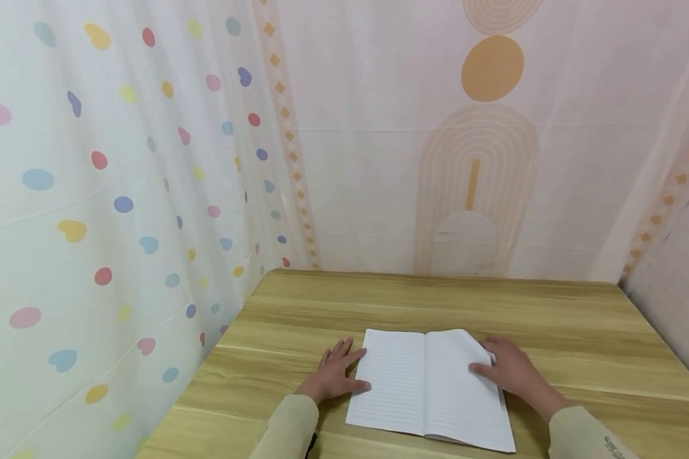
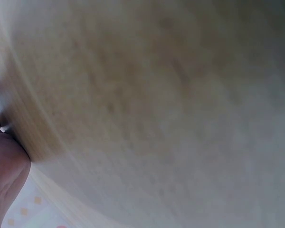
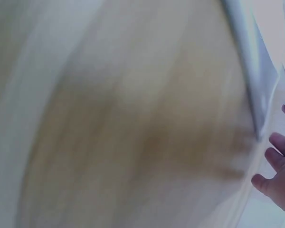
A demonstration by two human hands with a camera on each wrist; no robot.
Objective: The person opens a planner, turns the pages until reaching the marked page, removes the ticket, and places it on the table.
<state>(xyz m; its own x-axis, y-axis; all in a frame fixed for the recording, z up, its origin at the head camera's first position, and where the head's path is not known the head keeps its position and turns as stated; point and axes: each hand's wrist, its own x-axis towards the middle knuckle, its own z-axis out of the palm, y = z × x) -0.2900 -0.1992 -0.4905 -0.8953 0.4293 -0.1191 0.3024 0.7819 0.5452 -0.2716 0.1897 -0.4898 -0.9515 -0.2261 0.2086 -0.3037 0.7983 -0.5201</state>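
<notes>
An open notebook point(image 1: 396, 382) with ruled white pages lies on the wooden table point(image 1: 321, 299). My left hand point(image 1: 335, 373) rests at its left edge, fingers spread, thumb and index tips touching the page margin. At the right side, my right hand point(image 1: 511, 366) pinches the upper outer edge of the right page point(image 1: 459, 389), thumb on top and the other fingers behind the edge. That page's top corner bends up. In the right wrist view the notebook's grey cover point(image 3: 256, 71) stands lifted, with spread fingers point(image 3: 275, 159) near it. The left wrist view is mostly blurred table.
Behind the table hangs a pale curtain point(image 1: 362, 191) with arch patterns. A white curtain with coloured dots point(image 1: 149, 287) runs along the left side. A whitish wall point(image 1: 683, 274) stands at the right.
</notes>
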